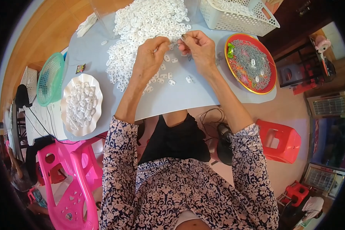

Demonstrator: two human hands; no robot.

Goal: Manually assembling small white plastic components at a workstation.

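A large heap of small white plastic pieces with holes [149, 19] spreads over the grey-blue table [188, 96]. In front of the heap, my left hand [152, 53] is closed, thumb and fingers pinched together; whatever it grips is hidden. My right hand [198, 48] is close by on the right, its thumb and index finger also pinched. Something too small to make out may be between those fingertips. Below my hands, several loose white pieces [171, 82] lie scattered. To the right, a red round tray [272, 87] holds many small grey parts, with a few white pieces on top.
A scalloped white dish [71, 128] of white pieces stands at the left, beside a green basket [50, 78]. A perforated white basket [237, 23] sits at the back right. A pink chair [71, 191] and a red stool [281, 142] flank me.
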